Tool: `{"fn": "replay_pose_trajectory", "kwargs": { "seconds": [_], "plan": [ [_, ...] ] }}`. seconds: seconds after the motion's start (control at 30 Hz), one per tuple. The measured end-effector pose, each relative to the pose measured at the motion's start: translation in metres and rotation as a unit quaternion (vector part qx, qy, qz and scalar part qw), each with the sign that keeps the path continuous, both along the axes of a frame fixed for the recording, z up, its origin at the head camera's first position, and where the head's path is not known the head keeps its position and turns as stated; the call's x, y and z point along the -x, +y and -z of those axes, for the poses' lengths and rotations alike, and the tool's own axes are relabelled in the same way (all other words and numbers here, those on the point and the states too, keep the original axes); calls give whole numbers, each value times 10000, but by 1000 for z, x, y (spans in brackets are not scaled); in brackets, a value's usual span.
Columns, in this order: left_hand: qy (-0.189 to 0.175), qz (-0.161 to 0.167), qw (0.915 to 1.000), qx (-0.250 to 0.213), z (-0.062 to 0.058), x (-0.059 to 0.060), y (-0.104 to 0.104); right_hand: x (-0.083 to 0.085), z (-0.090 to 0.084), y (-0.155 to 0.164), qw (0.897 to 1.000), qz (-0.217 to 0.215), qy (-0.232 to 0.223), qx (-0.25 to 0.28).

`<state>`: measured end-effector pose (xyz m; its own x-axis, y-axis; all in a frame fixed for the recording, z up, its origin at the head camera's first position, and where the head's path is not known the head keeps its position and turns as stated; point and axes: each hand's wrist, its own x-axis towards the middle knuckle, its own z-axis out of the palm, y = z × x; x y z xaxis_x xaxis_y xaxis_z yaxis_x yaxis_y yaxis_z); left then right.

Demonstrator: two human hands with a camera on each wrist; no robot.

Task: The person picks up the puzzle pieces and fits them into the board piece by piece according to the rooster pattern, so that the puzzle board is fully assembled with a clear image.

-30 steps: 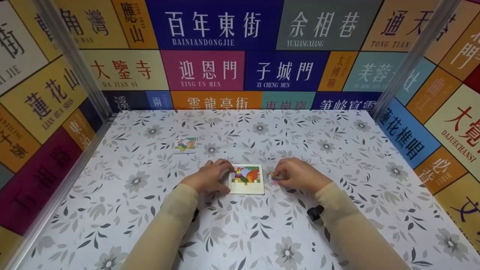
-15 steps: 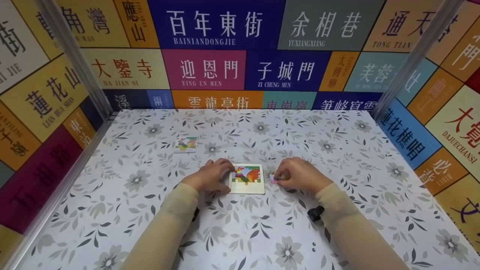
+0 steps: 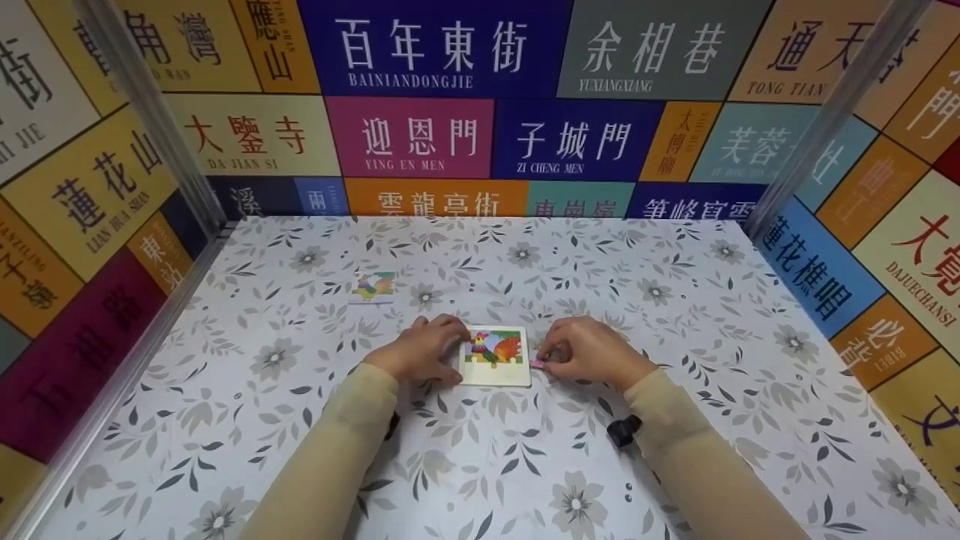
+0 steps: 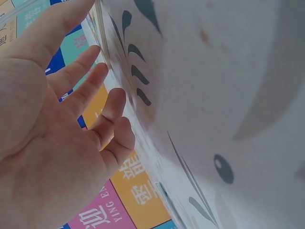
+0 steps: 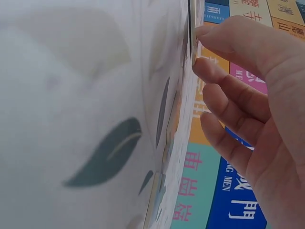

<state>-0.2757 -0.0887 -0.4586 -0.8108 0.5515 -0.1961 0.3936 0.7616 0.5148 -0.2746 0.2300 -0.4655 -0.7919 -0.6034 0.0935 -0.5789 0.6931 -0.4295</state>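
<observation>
Rooster puzzle board (image 3: 494, 357) lies flat; pink piece (image 3: 537, 364) at its right edge.

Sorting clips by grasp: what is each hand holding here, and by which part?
The right hand pinches a small pink puzzle piece by its right end, beside the puzzle board. The left hand rests against the board's left edge, gripping nothing.

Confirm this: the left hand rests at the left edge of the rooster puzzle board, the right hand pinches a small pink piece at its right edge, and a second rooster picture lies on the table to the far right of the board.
One detail is wrong. In the head view, the second rooster picture lies to the far left of the rooster puzzle board, not the right. The rest stands: the left hand rests at the board's left edge and the right hand pinches the small pink piece.
</observation>
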Motion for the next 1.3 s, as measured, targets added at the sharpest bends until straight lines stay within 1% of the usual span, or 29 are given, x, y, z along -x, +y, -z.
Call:
{"fn": "replay_pose_trajectory", "kwargs": {
  "seconds": [0.23,0.37,0.5,0.67,0.77,0.93,1.17,1.3],
  "plan": [
    [81,8,10000,-55,3,1,-1,0,1,-6,10000,-11,83,42],
    [49,-11,9999,-103,4,1,-1,-1,1,-9,10000,-20,76,61],
    [21,-37,9999,-96,5,1,-1,-2,1,-13,9998,-96,177,94],
    [74,23,9999,-102,6,2,-2,-3,2,-17,9991,-220,312,165],
    [147,57,9998,-151,7,2,-3,-5,1,-22,9992,-218,306,148],
    [324,108,9992,-201,8,1,-3,-7,-1,-32,9987,-275,422,57],
    [290,58,9995,-133,7,1,-2,-9,-4,-48,9980,-441,457,9],
    [265,47,9995,-152,6,0,-3,-10,-2,-57,9970,-576,525,23]
  ]
}}
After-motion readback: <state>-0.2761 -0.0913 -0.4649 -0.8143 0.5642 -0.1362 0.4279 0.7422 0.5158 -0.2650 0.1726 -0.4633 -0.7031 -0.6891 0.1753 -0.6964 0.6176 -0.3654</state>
